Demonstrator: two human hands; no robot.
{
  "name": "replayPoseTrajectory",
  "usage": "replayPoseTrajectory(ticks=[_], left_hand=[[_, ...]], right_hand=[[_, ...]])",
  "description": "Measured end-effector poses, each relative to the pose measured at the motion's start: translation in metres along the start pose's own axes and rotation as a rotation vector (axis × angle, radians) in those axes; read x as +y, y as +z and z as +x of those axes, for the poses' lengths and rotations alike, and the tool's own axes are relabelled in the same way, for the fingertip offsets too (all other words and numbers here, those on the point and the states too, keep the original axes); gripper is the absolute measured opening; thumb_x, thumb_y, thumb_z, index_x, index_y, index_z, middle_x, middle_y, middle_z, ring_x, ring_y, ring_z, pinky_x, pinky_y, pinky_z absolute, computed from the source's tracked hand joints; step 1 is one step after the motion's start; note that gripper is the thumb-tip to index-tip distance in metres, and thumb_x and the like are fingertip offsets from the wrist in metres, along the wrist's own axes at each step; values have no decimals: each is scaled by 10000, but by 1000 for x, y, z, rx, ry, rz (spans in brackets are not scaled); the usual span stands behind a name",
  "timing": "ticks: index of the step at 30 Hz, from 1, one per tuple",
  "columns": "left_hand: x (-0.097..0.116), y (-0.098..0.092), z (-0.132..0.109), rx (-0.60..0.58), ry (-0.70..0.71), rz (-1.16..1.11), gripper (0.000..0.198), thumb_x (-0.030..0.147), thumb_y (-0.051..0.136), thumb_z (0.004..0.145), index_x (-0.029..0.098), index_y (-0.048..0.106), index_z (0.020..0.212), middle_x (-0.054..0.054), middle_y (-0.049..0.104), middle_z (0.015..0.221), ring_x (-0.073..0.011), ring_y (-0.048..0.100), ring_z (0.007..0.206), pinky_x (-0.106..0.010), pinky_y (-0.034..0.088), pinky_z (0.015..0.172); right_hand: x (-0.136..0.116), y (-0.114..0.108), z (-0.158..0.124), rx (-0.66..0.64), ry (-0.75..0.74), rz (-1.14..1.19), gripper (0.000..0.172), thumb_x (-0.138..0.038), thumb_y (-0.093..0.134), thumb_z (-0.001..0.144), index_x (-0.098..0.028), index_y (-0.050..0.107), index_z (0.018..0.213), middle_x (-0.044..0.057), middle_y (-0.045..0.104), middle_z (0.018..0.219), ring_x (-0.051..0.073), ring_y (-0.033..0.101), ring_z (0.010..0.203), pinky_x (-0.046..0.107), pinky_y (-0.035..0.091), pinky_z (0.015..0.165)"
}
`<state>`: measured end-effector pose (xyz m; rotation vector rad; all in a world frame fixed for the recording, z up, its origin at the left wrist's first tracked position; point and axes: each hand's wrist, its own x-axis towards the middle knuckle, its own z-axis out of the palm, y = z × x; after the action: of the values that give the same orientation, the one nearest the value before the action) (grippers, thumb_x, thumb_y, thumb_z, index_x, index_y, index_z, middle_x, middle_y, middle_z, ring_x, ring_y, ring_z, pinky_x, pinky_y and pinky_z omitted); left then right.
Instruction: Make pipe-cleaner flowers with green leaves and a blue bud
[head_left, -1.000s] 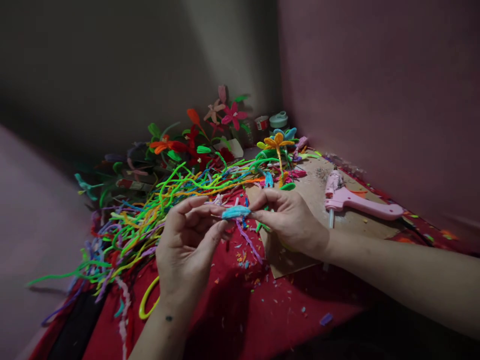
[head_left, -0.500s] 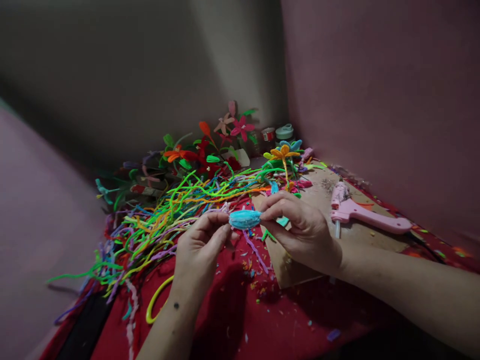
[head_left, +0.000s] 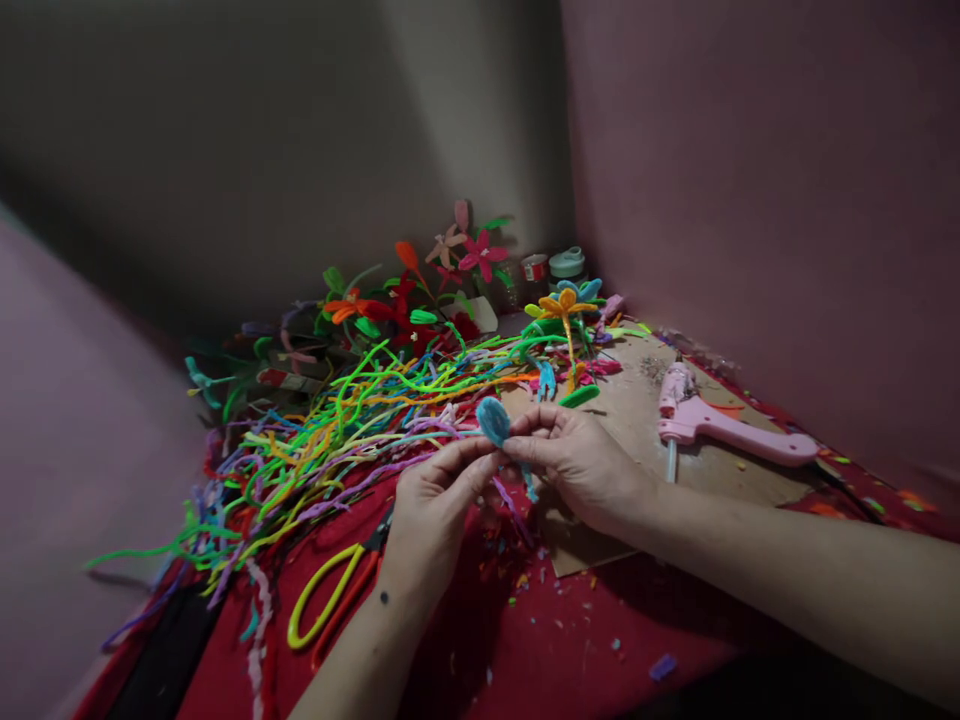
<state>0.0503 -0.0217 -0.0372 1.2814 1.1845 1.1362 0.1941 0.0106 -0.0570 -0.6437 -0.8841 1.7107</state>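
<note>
A blue pipe-cleaner petal (head_left: 493, 421) stands upright between my two hands, its rounded end up and its lower end pinched. My left hand (head_left: 442, 500) is closed, thumb and forefinger on the petal's base. From the other side my right hand (head_left: 581, 460) pinches the same base, fingers closed. A blue fuzzy tail hangs below the right fingertips. Scissors (head_left: 326, 595) with one yellow and one red handle loop lie by my left wrist, partly hidden by it.
Many coloured pipe cleaners (head_left: 360, 410) spread across the red cloth (head_left: 570, 640). A pink glue gun (head_left: 720, 425) rests on the cardboard (head_left: 630, 400) at right. Finished pipe-cleaner flowers (head_left: 480, 255) and a lidded jar (head_left: 568, 265) stand against the back wall.
The blue petal has turned from lying lengthwise between the fingers to standing upright. My hands have come together at its base, and more of the scissors shows.
</note>
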Motion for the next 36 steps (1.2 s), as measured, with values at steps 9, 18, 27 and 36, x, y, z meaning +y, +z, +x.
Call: replayPoseTrajectory(ticks=[9,18,27,36], left_hand=[[-16,5,5,54,-39,-77,255,263,685,727,175,689,967,-4,652,746,-100,540,600,-197,414,523],[5,-9,11,198,63,122,146,277,677,698,159,633,771,26,588,667,-95,503,600,-205,400,599],[-6,-34,23,340,362,1424,143,250,455,798,190,558,719,-62,614,714,-214,566,684,-307,385,663],[-10,-44,28,203,233,1793,227,298,402,846,187,564,732,-91,632,718,-247,599,680,-312,363,605]], right_hand=[[5,-1,-1,68,106,50,248,-190,791,536,-152,565,630,-21,580,580,78,519,525,222,393,528],[-8,-3,0,35,46,-112,73,-174,685,640,-151,617,625,-2,607,621,101,565,608,265,460,651],[-36,-22,20,261,-234,-144,88,-181,669,652,-142,591,664,4,611,666,80,549,558,242,456,578],[-55,-34,32,350,-452,-192,27,-118,587,698,-142,583,709,-8,597,647,75,542,548,223,433,543]])
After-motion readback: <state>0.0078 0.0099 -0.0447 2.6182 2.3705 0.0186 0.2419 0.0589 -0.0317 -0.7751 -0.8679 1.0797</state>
